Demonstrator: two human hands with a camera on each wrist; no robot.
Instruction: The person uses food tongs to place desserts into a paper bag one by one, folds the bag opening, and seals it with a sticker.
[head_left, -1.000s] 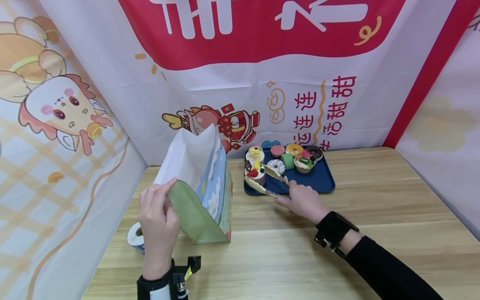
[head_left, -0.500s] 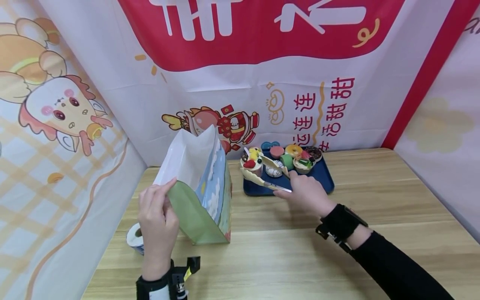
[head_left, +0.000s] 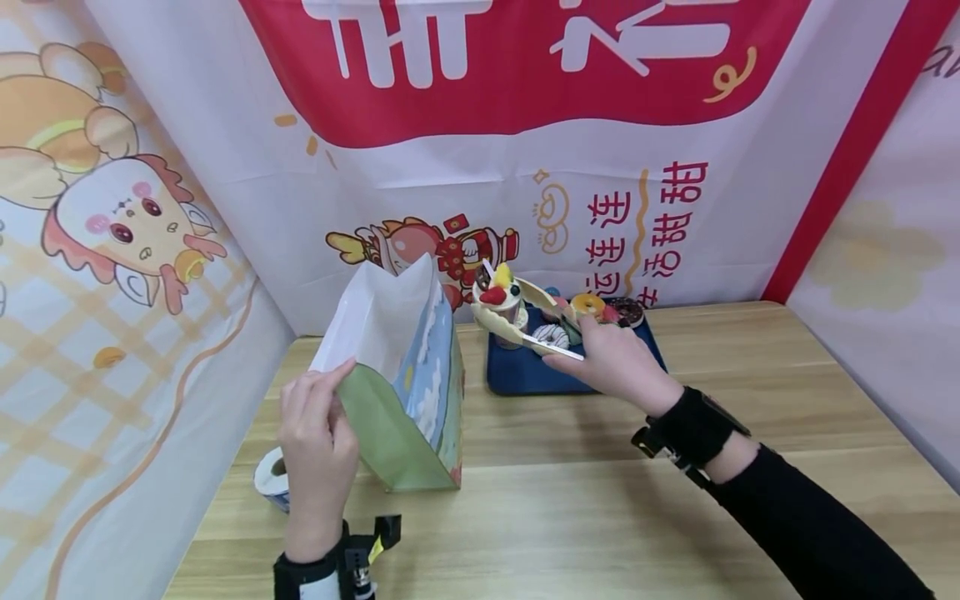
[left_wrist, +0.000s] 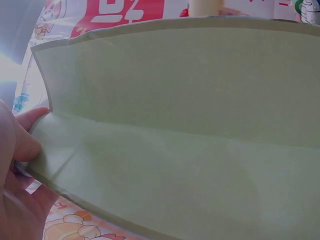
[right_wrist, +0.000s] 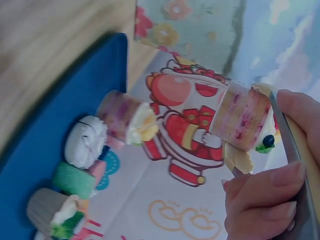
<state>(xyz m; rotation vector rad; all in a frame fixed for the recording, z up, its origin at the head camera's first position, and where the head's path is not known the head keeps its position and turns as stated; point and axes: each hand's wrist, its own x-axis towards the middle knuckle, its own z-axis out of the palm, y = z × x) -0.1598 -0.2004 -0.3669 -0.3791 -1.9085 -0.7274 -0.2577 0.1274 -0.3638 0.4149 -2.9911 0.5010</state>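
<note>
In the head view my left hand pinches the upper edge of a green and blue paper bag that stands with its white inside showing. The left wrist view is mostly filled by the bag's plain green side. My right hand grips a pair of tongs with cream-coloured tips. Between the tips is a layered cake cup with cream, a red berry and a blueberry on top, raised over the left end of the blue tray.
On the tray sit a white striped donut, another cake cup, an orange-iced donut, a chocolate donut and other sweets. A white roll stands left of the bag. A printed cloth backdrop rises behind the wooden table.
The tongs have closed on the cake cup and lifted it up from the tray, slightly leftward. My left hand and the bag have stayed in place.
</note>
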